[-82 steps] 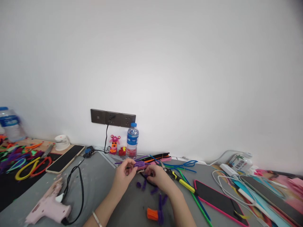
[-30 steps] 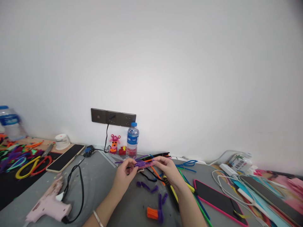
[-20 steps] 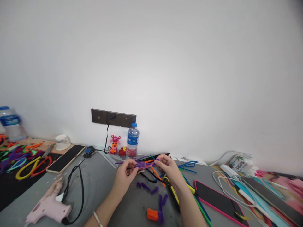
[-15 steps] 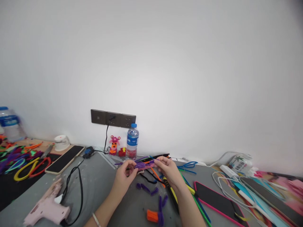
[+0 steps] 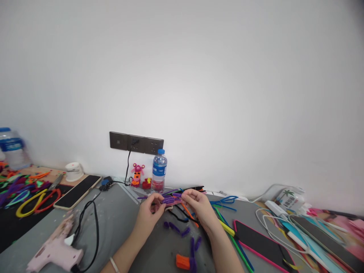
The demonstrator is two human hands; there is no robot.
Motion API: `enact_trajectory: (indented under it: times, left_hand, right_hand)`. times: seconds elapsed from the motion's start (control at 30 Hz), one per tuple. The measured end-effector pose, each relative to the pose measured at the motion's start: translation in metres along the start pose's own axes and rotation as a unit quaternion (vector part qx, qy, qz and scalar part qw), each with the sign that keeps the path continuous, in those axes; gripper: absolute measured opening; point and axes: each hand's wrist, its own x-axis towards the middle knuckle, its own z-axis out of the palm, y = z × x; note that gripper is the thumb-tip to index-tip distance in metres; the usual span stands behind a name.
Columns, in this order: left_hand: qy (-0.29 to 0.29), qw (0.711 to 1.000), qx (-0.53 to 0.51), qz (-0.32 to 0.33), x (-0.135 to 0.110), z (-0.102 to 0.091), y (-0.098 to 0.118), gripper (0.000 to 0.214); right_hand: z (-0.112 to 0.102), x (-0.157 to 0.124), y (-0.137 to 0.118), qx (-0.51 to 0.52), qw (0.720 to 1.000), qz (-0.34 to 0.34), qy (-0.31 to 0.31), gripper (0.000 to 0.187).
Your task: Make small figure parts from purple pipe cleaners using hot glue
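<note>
Between my two hands, just above the grey table, is a purple pipe cleaner point(image 5: 170, 200) bent into loops. My left hand point(image 5: 152, 209) pinches its left part, and a short purple end sticks out past the fingers. With thumb and fingertips my right hand point(image 5: 196, 204) grips the right end of the same pipe cleaner. Short purple pieces point(image 5: 174, 227) lie on the table below the hands. Closer to me rests an orange block-like piece point(image 5: 182, 261) with a purple strip point(image 5: 192, 253) against it.
A water bottle point(image 5: 159, 170) and a small pink-orange figure point(image 5: 137, 175) stand by the wall. The pink glue gun point(image 5: 55, 246) and its black cord lie left, near a phone point(image 5: 78, 191) and scissors point(image 5: 42, 201). A pink-edged phone point(image 5: 261, 244) and white cables point(image 5: 273, 234) lie right.
My right hand has moved slightly left, closer to my left hand, still pinching the purple pipe cleaner. The left hand stays almost in place.
</note>
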Motion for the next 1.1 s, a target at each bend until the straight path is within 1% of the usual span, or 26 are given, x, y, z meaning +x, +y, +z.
enact_trajectory:
  times: [0.13,0.3,0.5,0.67,0.87,1.1]
  left_hand:
    - [-0.007,1.0,-0.005,0.001,0.001,0.0,0.001,0.011]
    - [-0.016,1.0,-0.022,0.001,0.001,0.001,0.002,0.01]
    - [-0.026,0.999,-0.035,-0.001,0.0,0.001,0.002,0.01]
    - [-0.035,0.999,-0.037,-0.003,0.001,0.001,0.005,0.01]
    - [-0.032,0.998,-0.047,-0.001,0.0,0.002,0.007,0.009]
    - [-0.017,0.999,-0.042,0.0,0.0,0.001,0.01,0.009]
  right_hand:
    - [0.003,0.0,0.001,-0.05,0.998,-0.045,-0.016,0.037]
    - [0.007,0.002,0.009,-0.107,0.991,-0.075,-0.041,0.034]
    - [0.006,0.002,0.012,-0.185,0.976,-0.11,-0.04,0.034]
    - [0.005,0.002,0.013,-0.212,0.968,-0.129,-0.041,0.033]
    - [0.008,0.001,0.009,-0.238,0.96,-0.139,-0.044,0.028]
    - [0.013,-0.002,0.003,-0.263,0.952,-0.155,-0.018,0.021]
